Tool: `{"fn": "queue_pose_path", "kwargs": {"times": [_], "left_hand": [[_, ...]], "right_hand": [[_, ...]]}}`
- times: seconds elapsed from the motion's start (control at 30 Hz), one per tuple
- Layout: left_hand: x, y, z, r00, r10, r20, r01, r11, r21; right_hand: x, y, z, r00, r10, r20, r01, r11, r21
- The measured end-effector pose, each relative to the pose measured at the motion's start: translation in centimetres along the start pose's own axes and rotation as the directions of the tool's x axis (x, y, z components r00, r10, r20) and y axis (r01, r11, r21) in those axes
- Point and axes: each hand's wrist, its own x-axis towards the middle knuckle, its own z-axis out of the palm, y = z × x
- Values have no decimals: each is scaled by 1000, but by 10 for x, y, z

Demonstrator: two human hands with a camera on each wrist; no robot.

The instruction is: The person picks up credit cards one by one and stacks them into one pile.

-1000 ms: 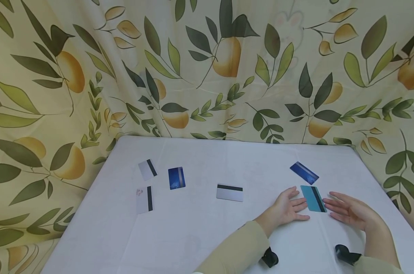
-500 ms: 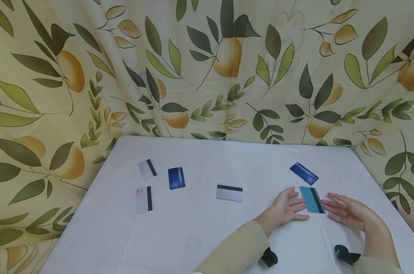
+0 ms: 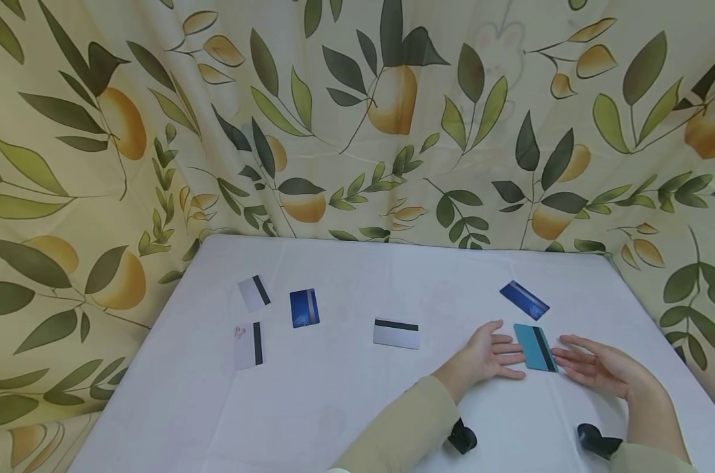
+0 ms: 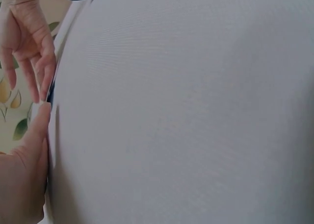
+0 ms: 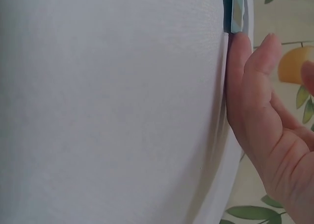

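Between my two hands, a teal card (image 3: pixel 535 348) with a dark stripe appears in the head view at the table's right side. My left hand (image 3: pixel 486 353) is beside its left edge, fingers extended and fingertips at the card. On the opposite edge, the straight fingertips of my right hand (image 3: pixel 606 366) meet the card. The right wrist view shows part of the teal card (image 5: pixel 237 11) just beyond the fingertips of the right hand (image 5: pixel 270 111). Whether the card lies flat or is slightly raised, I cannot tell. Just behind it lies a blue card (image 3: pixel 524 300) with a silvery stripe.
A white card (image 3: pixel 396 336) with a black stripe lies mid-table. Farther left are another blue card (image 3: pixel 303 309) and two pale striped cards, one upper (image 3: pixel 253 293) and one lower (image 3: pixel 246 346). A leaf-patterned curtain (image 3: pixel 357 151) hangs behind the white-covered table (image 3: pixel 310 407).
The teal card has slid slightly left and toward me. Both hands have shifted with it, fingers still extended. The other cards have stayed put.
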Motion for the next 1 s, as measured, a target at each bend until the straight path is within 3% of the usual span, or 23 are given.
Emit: {"fn": "queue_pose_path", "kwargs": {"times": [0.43,0.77,1.0], "left_hand": [[-1,12,0,993,-91,-73,92,996,13],[-7,18,0,991,-107,-77,116,986,122],[-7,20,-2,991,-103,-82,117,976,186]], "right_hand": [[0,-2,7,1000,15,-1,-15,998,-55],[1,-1,11,999,11,32,-8,995,-95],[2,-1,14,1000,17,5,-16,991,-133]]}}
